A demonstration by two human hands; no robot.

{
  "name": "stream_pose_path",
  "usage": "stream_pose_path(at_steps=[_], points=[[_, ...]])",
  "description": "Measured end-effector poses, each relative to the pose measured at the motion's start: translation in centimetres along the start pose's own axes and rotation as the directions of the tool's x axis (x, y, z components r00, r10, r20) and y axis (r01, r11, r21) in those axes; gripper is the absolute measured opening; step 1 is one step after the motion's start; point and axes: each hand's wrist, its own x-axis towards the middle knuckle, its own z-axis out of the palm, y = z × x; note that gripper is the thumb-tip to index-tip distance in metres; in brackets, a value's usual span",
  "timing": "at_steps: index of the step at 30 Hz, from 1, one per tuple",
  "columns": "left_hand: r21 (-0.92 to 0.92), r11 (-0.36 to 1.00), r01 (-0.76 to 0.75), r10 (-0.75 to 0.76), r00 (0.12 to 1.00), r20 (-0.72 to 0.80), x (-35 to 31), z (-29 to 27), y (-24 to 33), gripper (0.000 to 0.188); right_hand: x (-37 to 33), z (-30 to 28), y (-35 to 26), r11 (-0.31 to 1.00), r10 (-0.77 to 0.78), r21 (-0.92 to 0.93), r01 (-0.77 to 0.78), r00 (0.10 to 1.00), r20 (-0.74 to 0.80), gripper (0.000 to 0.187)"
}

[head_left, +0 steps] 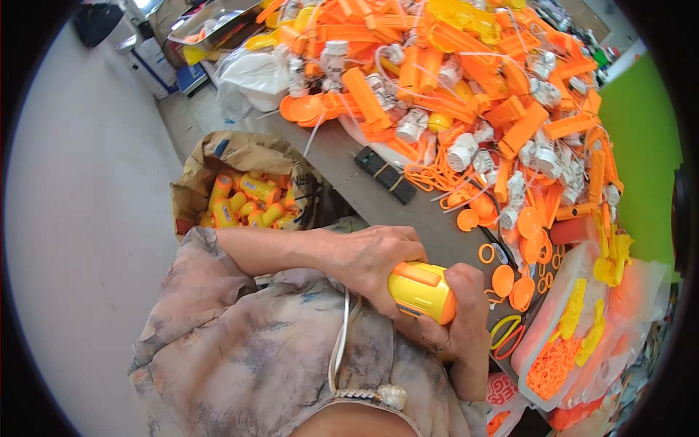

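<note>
Close to my body, both hands grip a short yellow and orange plastic cylinder (424,290), a toy-like part with an orange panel on its side. My left hand (375,261) wraps over its left end from above. My right hand (460,320) clasps its right end from below, fingers curled around it. A white cord (339,342) hangs down my patterned shirt just under the hands.
The grey worktable (378,193) carries a big heap of orange and yellow plastic parts (480,80) and several small white motors. A brown bag of finished yellow and orange cylinders (244,198) stands on the floor at left. Clear tubs of orange rings (561,342) sit at right.
</note>
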Motion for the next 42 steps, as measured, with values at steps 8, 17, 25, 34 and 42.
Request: stream_pose_path(at_steps=[8,17,25,34,42], points=[[-0.136,0.972,0.193,-0.19,0.981,0.032,-1.8,-0.5,0.4,0.064,1.0,0.1,0.7,0.998,-0.04,0.053,0.039,0.999,0.007,0.064],[-0.287,0.915,0.285,-0.317,0.946,-0.071,-5.9,0.2,-2.1,0.066,4.5,2.4,0.9,0.993,-0.072,0.104,0.056,0.986,0.153,0.065],[-0.91,0.411,0.043,-0.854,0.369,-0.368,-22.9,-3.8,-11.9,0.054,4.0,1.9,2.4,0.982,0.136,0.136,-0.132,0.99,-0.02,0.07],[-0.99,0.106,-0.093,-0.989,-0.115,-0.095,-36.1,0.1,-18.2,0.05,3.9,3.0,2.2,0.947,0.252,0.148,-0.284,0.946,0.205,0.05],[-0.768,0.356,-0.532,-0.932,-0.145,-0.332,-31.7,-4.8,-29.3,0.045,4.3,4.4,1.7,0.946,0.284,0.077,-0.316,0.918,0.277,0.042]])
